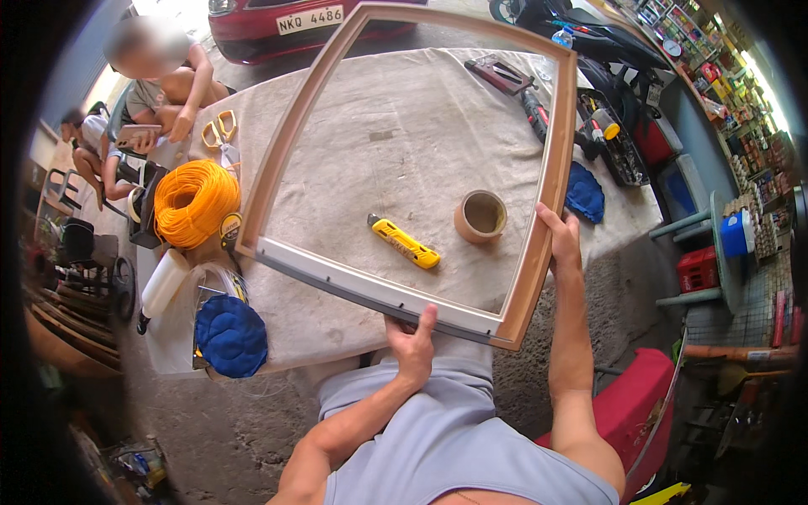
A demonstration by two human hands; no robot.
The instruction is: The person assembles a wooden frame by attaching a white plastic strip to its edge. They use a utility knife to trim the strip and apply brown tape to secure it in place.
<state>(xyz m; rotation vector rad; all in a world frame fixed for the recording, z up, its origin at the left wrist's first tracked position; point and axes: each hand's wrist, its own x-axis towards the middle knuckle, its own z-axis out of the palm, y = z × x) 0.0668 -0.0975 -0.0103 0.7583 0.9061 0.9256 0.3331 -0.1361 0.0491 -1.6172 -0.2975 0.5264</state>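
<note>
I hold a rectangular brown wooden frame (543, 290) tilted over a cloth-covered table, both hands on it. Its near side carries a white inner strip and a grey outer edge with small dark clips. My left hand (411, 343) is closed around that near side, thumb on top, fingers hidden underneath. My right hand (562, 238) grips the right side, close to the near corner. Through the frame's opening I see a yellow utility knife (406, 242) and a roll of brown tape (481, 216) lying on the cloth. Whether a clear pane fills the opening, I cannot tell.
Orange rope (196, 202), yellow-handled scissors (220, 130) and a blue cloth bundle (231, 335) lie along the table's left. Another blue bundle (585, 192), a power tool (534, 116) and a tool tray (619, 139) are at the right. A person (168, 93) holding a phone sits beyond the left edge.
</note>
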